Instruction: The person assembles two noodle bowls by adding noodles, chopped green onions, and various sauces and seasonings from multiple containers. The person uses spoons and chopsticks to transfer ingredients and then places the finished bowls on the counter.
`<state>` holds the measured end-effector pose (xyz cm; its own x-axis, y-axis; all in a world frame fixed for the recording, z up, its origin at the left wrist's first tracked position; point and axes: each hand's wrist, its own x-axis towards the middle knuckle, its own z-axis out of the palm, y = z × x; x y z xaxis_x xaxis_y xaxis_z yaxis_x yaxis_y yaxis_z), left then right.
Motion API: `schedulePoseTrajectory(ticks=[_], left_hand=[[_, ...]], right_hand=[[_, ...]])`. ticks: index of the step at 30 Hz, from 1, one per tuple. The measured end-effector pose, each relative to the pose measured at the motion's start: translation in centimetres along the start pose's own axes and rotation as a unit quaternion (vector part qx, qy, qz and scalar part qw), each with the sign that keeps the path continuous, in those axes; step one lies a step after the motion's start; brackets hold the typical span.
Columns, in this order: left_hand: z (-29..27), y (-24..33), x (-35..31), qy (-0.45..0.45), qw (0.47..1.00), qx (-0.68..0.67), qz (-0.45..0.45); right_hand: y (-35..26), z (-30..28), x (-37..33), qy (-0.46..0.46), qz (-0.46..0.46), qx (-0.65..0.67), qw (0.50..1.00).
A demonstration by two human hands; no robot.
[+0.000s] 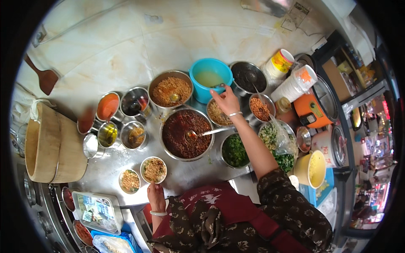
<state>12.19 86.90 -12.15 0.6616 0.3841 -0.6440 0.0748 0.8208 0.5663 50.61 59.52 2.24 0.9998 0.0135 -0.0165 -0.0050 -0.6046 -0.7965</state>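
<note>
My left hand (156, 198) has its fingers at the near side of a white paper bowl (159, 180) filled with noodles or grains, topped with crumbs and green bits. A second white bowl (129, 181) with similar food stands just left of it. My right hand (228, 101) reaches across to the near rim of a blue bucket (198, 88) holding pale liquid. Its fingers close on a short metal handle (219, 86) at that rim; the rest of the utensil is hidden. Below that arm, a ladle (217, 130) rests in a pot of dark red chili sauce (181, 143).
Pots of crumbs (171, 90), peanuts (259, 105) and chopped greens (235, 150) surround the sauce. Small sauce cups stand left, beside a wooden barrel (67, 143). Stacked paper bowls (291, 86) and an orange cooker (314, 105) are right. A plastic box (113, 213) holds banknotes.
</note>
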Motion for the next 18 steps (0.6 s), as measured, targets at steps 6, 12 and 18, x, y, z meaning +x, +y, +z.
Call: schedulePoseTrajectory(ticks=[6,12,18], left_hand=[[-0.7,-0.9,0.6,0.067,0.995,-0.041,0.056],[-0.5,-0.5,-0.8,0.030,0.997,-0.050,0.046],[1.8,1.3,-5.9,-0.014,0.996,-0.066,0.057]], right_hand=[[-0.3,0.1,7.2,0.125,0.027,0.018,0.992],[1.1,-4.8,4.4,0.023,-0.008,0.167,0.986],[0.8,-7.5,1.0,0.042,-0.180,0.088,0.979]])
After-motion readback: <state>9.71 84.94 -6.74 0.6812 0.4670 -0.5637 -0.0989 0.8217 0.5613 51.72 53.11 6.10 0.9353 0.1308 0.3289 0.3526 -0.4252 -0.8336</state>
